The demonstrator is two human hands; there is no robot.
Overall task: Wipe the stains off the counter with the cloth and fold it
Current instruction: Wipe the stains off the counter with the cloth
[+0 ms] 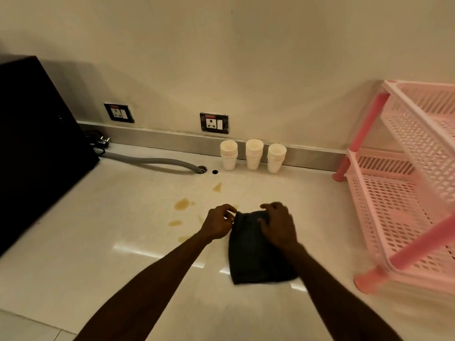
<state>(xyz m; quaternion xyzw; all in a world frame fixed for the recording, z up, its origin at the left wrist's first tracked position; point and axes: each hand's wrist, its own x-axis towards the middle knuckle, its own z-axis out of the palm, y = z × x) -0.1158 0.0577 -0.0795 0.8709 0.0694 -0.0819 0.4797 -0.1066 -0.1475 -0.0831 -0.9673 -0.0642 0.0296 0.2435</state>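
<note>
Two bare forearms reach up from the bottom edge onto the pale glossy counter (73,267), which carries streaks of reflected light. Between them lies the dark cloth (256,254), folded into a tall rectangle, flat on the counter near the middle of the view. The left hand (219,223) sits at the cloth's far left corner, at about 10 o'clock from the cloth's centre, with thumb and fingers curled together and pinching that corner edge. The right hand (279,223) lies at about 1 o'clock from the cloth's centre, fingers bent and spread over the far right corner; it presses or grips the fabric, though which of the two is hard to tell because the hand covers the edge. Brown stains (182,204) remain on the counter, scattered from 9 to 11 o'clock of the left hand, with one more smear farther back at 12 o'clock. At 3 o'clock of the cloth stands a pink plastic rack (406,193) with perforated shelves and darker pink legs. Farther back, a grey corrugated hose (152,162) runs into a hole in the counter, and three stacks of white paper cups (253,155) stand against the backsplash. A large black appliance (37,143) fills the 9 o'clock side. Two wall sockets (214,123) sit on the cream wall above.
</note>
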